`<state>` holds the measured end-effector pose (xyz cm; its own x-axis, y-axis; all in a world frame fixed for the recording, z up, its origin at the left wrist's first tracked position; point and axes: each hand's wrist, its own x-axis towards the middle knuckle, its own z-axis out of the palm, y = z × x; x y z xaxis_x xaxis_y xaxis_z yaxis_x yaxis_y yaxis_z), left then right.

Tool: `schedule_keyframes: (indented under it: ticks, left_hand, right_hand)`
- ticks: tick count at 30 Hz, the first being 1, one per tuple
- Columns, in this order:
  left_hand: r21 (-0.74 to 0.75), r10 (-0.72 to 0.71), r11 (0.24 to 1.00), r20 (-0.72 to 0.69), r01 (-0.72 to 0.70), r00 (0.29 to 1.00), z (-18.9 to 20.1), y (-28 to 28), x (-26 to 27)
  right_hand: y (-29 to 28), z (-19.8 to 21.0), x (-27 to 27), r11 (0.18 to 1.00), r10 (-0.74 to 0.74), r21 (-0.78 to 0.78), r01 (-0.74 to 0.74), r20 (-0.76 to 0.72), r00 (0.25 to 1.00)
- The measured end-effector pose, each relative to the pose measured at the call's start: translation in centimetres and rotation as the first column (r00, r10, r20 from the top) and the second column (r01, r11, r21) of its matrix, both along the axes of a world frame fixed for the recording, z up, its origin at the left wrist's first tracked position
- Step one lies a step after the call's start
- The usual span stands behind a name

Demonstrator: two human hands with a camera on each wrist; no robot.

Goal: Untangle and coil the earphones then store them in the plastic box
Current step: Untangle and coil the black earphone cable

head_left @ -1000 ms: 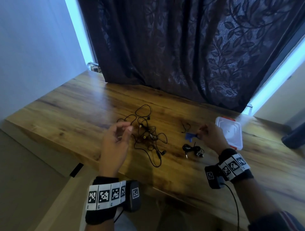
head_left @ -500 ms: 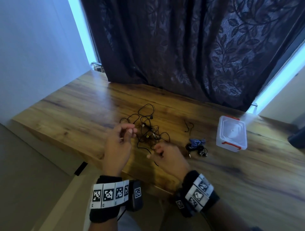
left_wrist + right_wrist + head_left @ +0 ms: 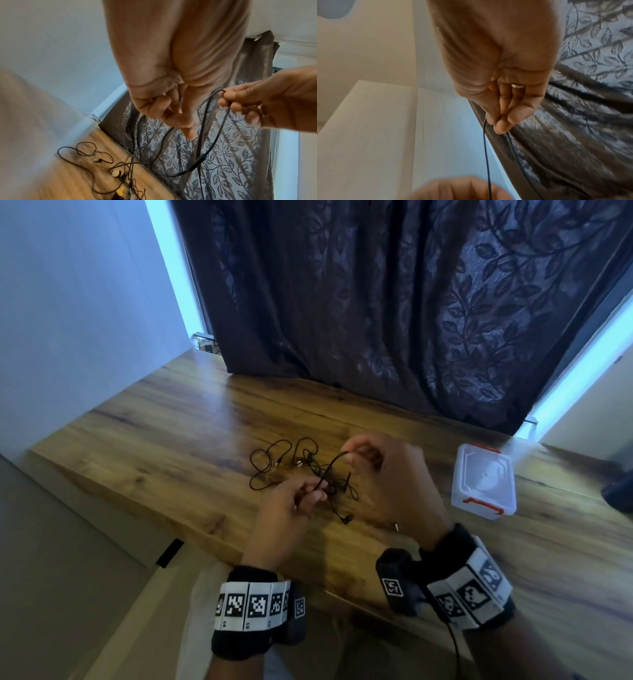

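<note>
A tangle of black earphones (image 3: 294, 467) lies on the wooden table (image 3: 171, 446). My left hand (image 3: 313, 493) pinches one strand of the cable low over the tangle. My right hand (image 3: 349, 455) pinches the same cable higher up, so a loop (image 3: 211, 142) hangs between the hands. One earbud (image 3: 347, 519) dangles near the table's front edge. In the right wrist view the thumb and fingers (image 3: 500, 127) grip the thin cable (image 3: 487, 155). The plastic box (image 3: 483, 484), white-lidded with red latches, stands closed to the right.
A dark leaf-patterned curtain (image 3: 394, 302) hangs along the table's far edge. The table's front edge (image 3: 205, 529) runs just below my hands. More earbuds and a jack plug (image 3: 97, 160) lie in the tangle on the wood.
My right hand left the small coiled set near the box, came left to the tangle and lifted a cable strand. My left hand now pinches that strand too.
</note>
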<state>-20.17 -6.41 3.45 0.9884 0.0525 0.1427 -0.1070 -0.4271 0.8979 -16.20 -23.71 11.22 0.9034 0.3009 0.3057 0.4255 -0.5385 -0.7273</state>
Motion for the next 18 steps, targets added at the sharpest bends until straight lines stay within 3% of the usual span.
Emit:
schedule_keyframes:
  ticks: [6, 12, 14, 16, 18]
  left_hand:
    - [-0.009, 0.126, 0.992, -0.013, -0.127, 0.992, -1.6, 0.5, 0.4]
    - [0.013, 0.202, 0.979, -0.052, -0.202, 0.978, -3.3, 1.8, 0.6]
    - [-0.026, 0.216, 0.976, -0.022, -0.216, 0.976, -2.2, 2.1, 0.4]
    - [-0.053, 0.232, 0.972, 0.035, -0.230, 0.972, -0.7, 2.2, 0.1]
    - [-0.131, 0.256, 0.961, 0.104, -0.242, 0.961, 1.1, 2.0, -0.5]
  right_hand:
    - [-1.2, 2.8, -0.3, 0.974, -0.107, 0.215, 0.075, 0.145, 0.984]
    - [-2.1, 2.6, -0.4, 0.907, -0.247, 0.389, 0.159, 0.187, 0.951]
    - [-2.3, 1.5, 0.0, 0.943, -0.203, 0.292, 0.160, 0.126, 0.971]
    - [-2.3, -0.3, 0.5, 0.989, -0.134, 0.058, 0.133, 0.009, 0.991]
    - [-2.5, -2.0, 0.9, 0.977, -0.072, -0.210, 0.036, -0.164, 0.984]
